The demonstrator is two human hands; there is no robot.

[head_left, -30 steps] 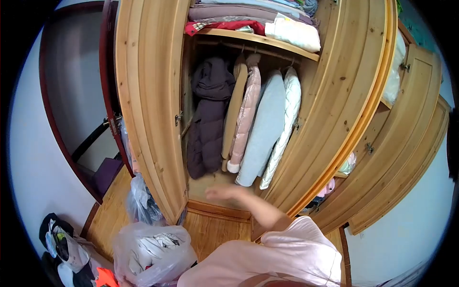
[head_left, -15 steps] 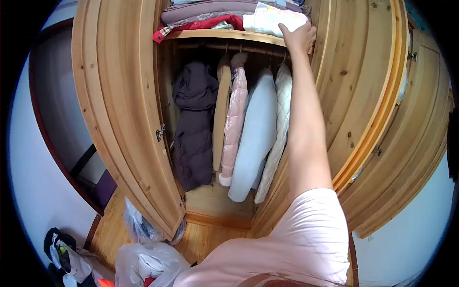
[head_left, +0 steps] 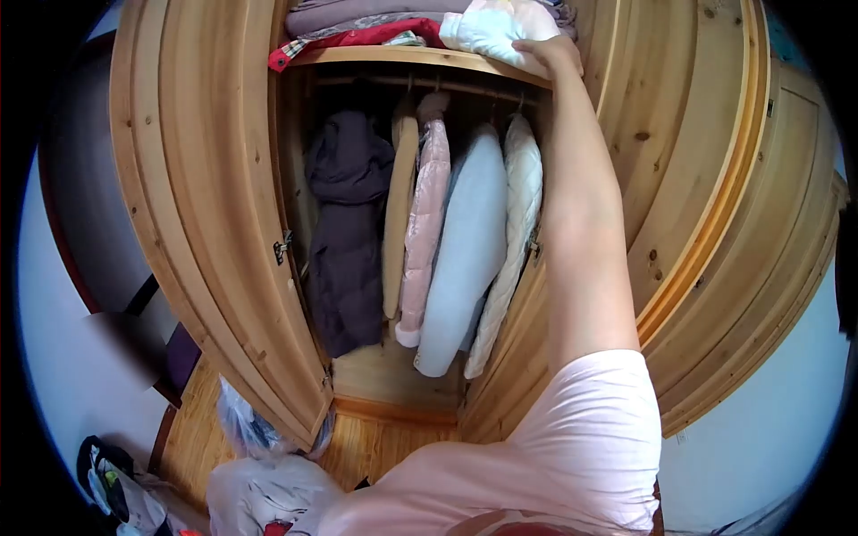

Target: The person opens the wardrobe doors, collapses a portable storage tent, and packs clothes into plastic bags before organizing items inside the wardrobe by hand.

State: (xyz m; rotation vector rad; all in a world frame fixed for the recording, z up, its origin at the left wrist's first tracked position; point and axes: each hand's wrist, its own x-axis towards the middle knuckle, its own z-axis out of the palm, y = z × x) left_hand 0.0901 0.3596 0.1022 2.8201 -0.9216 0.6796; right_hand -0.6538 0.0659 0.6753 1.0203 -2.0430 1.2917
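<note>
At the right end of the upper wardrobe shelf (head_left: 402, 56), my right hand (head_left: 556, 55) grips a bundle of white folded cloth (head_left: 487, 29). My thumb presses on its front, while the other fingers are mostly hidden. To the left of the bundle lies a red garment (head_left: 357, 37) with a checked edge. Folded mauve fabric (head_left: 375, 15) is stacked behind. Below the shelf hang a dark purple padded coat (head_left: 344, 250), a tan garment (head_left: 399, 214), a pink padded jacket (head_left: 424, 223), a light blue coat (head_left: 465, 250) and a cream quilted jacket (head_left: 518, 223). My left hand is out of view.
Open wooden doors flank the wardrobe, on the left (head_left: 210, 205) and on the right (head_left: 661, 161). Clear plastic bags (head_left: 268, 491) with clothes lie on the wooden floor (head_left: 375, 451). A pile of mixed items (head_left: 121, 487) sits at the lower left.
The view has shifted, so the wardrobe appears slightly further left and higher. The white cloth looks more bunched up, and my right hand now sits lower on its right end.
</note>
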